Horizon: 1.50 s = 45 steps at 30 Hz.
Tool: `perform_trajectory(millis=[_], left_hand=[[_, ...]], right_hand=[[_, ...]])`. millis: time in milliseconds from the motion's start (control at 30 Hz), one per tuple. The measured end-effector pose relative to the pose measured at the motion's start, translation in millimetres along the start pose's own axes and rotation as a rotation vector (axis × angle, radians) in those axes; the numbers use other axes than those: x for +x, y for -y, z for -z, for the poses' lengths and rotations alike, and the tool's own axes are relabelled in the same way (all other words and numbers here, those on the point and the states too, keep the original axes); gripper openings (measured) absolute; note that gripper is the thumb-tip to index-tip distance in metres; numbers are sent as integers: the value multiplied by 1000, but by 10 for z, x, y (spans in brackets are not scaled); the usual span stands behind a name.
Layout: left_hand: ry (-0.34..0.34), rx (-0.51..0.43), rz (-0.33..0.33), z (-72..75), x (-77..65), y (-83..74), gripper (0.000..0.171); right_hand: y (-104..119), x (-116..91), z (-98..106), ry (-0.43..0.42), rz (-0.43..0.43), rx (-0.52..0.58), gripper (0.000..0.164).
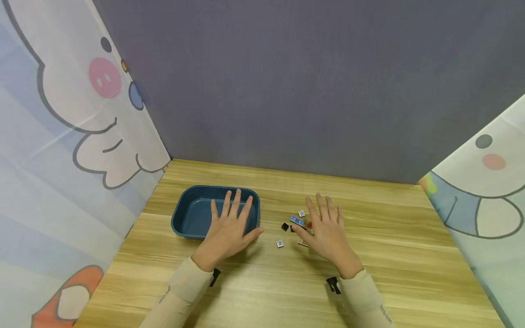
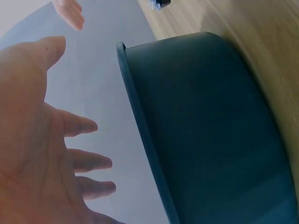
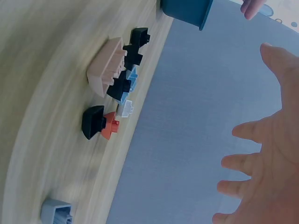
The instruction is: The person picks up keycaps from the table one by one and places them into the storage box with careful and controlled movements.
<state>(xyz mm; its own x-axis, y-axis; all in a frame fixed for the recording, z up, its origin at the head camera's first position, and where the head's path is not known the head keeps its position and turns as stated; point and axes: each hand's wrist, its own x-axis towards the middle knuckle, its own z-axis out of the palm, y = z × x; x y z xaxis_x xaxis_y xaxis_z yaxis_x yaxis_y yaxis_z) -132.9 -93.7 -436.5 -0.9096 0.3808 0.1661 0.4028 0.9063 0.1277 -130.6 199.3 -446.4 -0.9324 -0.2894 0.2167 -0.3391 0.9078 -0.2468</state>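
My left hand (image 1: pixel 224 239) hovers with spread fingers over the near right part of a dark blue plastic bin (image 1: pixel 189 221). In the left wrist view its palm is bare beside the bin's outer wall (image 2: pixel 205 126). My right hand (image 1: pixel 329 237), fingers straight and holding nothing, is over a scatter of small keycaps. Among them are a blue one (image 1: pixel 297 221), a black one (image 1: pixel 285 226), white ones (image 1: pixel 301 213) and a red one (image 1: pixel 310 224). A long beige keycap (image 3: pixel 100 70) and a grey-blue one (image 3: pixel 56 212) show in the right wrist view. The right hand partly hides the group in the head view.
The keycaps lie on a wood-grain table (image 1: pixel 262 291), right of the bin. A grey panel (image 1: pixel 287 91) rises at the table's back edge. Cartoon-printed curtains (image 1: pixel 49 182) hang on both sides. Small black mounts (image 1: pixel 333 285) stick out at the wrists.
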Motion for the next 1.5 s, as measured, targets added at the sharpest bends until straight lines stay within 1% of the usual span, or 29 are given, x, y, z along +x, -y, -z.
perform_trajectory(millis=[167,333,533,700,867,1033,1200,1367,1500], left_hand=[[0,7,4,7,-9,18,88],[2,-11,17,28,-21,45,86],[4,-26,80,94,-46,145,78],[-9,-50,129,133,-94,298,77],[-11,-48,178,171,-168,477,76],[-39,-59,222,217,-239,683,72],[-48,-85,267,283,-313,899,68],[-45,-111,295,328,-365,1051,65],[-21,-126,309,325,-401,1128,66]], right_hand=[[-6,-9,31,11,-14,-7,92],[-15,-15,62,10,-21,-8,91],[-41,-31,88,2,-35,-2,90],[-86,-56,88,0,-42,4,90],[-137,-84,95,-11,-29,1,89],[-176,-110,109,-22,-20,-5,89],[-204,-143,122,-29,-26,3,87],[-244,-165,129,-33,-41,7,85],[-274,-181,130,-37,-37,-1,84]])
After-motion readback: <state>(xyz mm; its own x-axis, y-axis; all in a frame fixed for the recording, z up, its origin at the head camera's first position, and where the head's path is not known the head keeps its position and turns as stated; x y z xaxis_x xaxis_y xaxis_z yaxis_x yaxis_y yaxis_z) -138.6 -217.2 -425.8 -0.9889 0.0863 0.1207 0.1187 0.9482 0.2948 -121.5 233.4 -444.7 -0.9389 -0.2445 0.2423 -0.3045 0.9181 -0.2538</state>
